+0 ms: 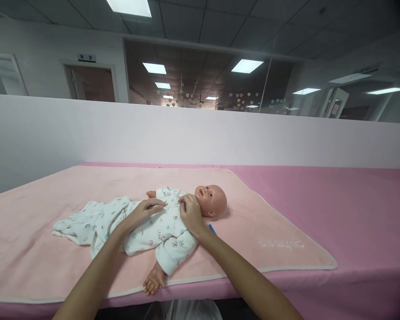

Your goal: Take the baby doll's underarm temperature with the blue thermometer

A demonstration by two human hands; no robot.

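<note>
A bald baby doll [219,198] lies on its back, head to the right, in a white baby romper [143,238] with small printed figures. My left hand [145,212] rests on the doll's chest, its fingertips and thumb coming together on the romper's front beside a small round snap. Close under the doll's chin, my right hand [191,215] has its fingers curled on the romper's collar. Exactly how much cloth each hand grips is hidden. One doll arm reaches toward the near edge, and the legs of the romper lie loose and crumpled to the left.
Beneath the doll is a light pink blanket [286,255] with a pale border, spread over a darker pink table cover [369,222]. A small blue strip [212,229] shows beside my right wrist. Behind the table stands a low white partition [200,138].
</note>
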